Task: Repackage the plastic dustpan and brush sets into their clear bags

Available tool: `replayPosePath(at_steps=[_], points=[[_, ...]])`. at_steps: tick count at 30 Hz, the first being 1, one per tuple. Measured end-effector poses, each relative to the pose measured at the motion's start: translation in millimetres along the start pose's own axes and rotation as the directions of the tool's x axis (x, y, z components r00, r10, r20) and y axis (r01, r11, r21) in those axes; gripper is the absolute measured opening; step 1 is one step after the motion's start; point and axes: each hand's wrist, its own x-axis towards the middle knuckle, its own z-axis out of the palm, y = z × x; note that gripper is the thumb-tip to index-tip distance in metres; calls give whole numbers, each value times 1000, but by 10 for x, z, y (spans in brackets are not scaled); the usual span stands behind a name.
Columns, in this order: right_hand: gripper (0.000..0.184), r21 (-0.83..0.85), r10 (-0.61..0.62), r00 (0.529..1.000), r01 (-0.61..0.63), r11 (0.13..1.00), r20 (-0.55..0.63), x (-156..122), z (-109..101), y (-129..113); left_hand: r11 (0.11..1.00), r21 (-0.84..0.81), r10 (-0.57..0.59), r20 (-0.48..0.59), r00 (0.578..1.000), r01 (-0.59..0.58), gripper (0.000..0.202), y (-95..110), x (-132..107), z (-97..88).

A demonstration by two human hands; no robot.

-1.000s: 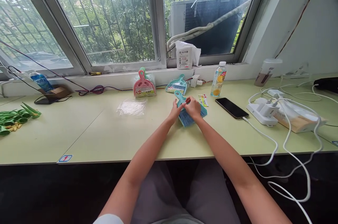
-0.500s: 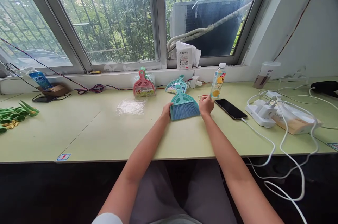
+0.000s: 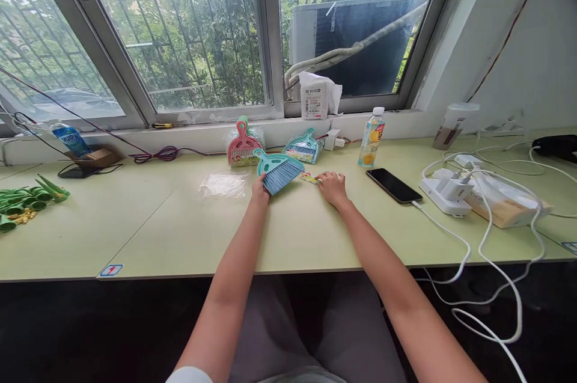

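My left hand (image 3: 260, 193) grips a teal mini brush (image 3: 278, 170) by its lower corner, with the blue bristles tilted up and right above the desk. My right hand (image 3: 332, 185) lies on the desk with fingers reaching left and touching a small printed label card (image 3: 310, 178). A clear plastic wrapper (image 3: 224, 183) lies left of the brush. Behind stand a pink dustpan set (image 3: 243, 146) and a teal dustpan set (image 3: 303, 147), both in wrapping.
A drink bottle (image 3: 372, 138) and a black phone (image 3: 393, 185) sit to the right, then a white charger block (image 3: 448, 190) with looping cables (image 3: 491, 263). Green plastic pieces (image 3: 24, 202) lie at far left. A tissue pack (image 3: 315, 96) rests on the sill.
My left hand has carried the teal brush leftward and tilted it. My right hand let go of the brush, went to the label card by the bottle and slid it left.
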Motion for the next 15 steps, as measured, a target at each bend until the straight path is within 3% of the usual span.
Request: replayPosePath(at_steps=[3,5,10,15], points=[[38,-19,265,964,-265,964,-27,9,-1,94,997,-80,-27,-75,997,21,34,57,-45,45],[40,6,356,934,-357,934,12,33,-5,193,996,-92,-13,-141,990,0,35,70,-56,65],[40,208,362,931,-361,909,35,111,25,335,996,-84,20,-165,986,-34,38,55,-27,58],[61,490,472,881,-401,775,-26,166,29,346,996,-80,11,-167,986,-25,37,35,-2,48]])
